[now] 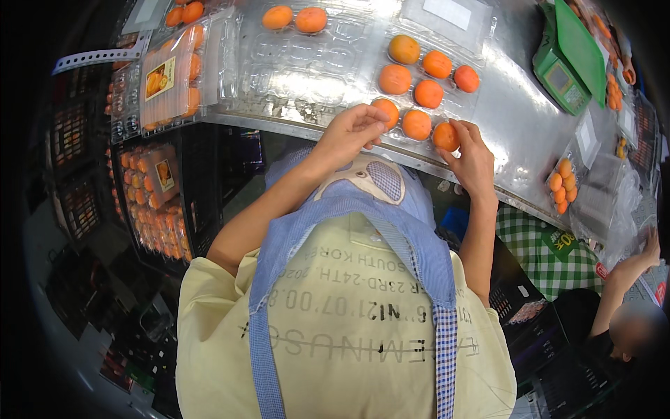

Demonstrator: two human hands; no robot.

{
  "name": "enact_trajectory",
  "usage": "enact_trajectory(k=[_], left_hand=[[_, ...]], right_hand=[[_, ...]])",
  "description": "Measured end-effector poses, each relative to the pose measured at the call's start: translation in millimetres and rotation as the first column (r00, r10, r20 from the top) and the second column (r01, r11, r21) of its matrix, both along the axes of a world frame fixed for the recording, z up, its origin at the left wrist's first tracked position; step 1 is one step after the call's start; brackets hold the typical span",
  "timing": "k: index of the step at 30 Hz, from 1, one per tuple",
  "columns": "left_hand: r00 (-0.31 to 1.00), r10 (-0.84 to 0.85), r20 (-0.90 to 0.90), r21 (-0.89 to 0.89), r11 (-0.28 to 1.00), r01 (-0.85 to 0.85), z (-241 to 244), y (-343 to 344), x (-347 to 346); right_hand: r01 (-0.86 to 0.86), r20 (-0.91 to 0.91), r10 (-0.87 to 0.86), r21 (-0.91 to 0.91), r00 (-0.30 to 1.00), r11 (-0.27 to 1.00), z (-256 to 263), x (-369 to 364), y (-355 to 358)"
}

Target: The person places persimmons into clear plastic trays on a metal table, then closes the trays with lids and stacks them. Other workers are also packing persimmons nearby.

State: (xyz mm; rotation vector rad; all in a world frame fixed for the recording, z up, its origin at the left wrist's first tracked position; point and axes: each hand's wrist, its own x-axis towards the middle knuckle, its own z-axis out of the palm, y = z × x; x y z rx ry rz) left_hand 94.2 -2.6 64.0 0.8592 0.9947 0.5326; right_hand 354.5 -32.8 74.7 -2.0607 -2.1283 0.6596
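Note:
My right hand (473,160) grips a round orange fruit (446,137) between thumb and fingers at the near right corner of a clear plastic fruit tray (460,107). Curled fingers of my left hand (353,128) overlap the side of another orange fruit (387,111) at the near left corner; whether they grip it is hidden. Between the hands rests a third orange fruit (416,124). Farther back in the tray sit several more, among them a yellower one (404,49). The tray's clear lid (445,23), with a white label, lies folded back behind it.
To the left is another clear tray (309,57) with two fruits, then stacked filled packs (162,78). A green scale (568,68) stands right on the metal table (515,136). Crates of packed fruit (152,199) are below left. Another person's arm (625,272) is at right.

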Motion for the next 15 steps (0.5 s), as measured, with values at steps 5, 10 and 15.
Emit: enact_trajectory(k=[5, 10, 15], left_hand=[[1.000, 0.004, 0.004, 0.008, 1.000, -0.004, -3, 0, 0], [1.000, -0.004, -0.001, -0.007, 1.000, 0.004, -2, 2, 1], [0.990, -0.053, 0.128, -0.082, 0.995, 0.064, 5, 0, 6]], right_hand=[[-0.056, -0.014, 0.056, 0.015, 0.998, 0.998, 0, 6, 3], [0.035, -0.071, -0.031, 0.049, 0.997, 0.998, 3, 7, 2], [0.196, -0.490, -0.133, 0.079, 0.861, 0.977, 23, -1, 1]])
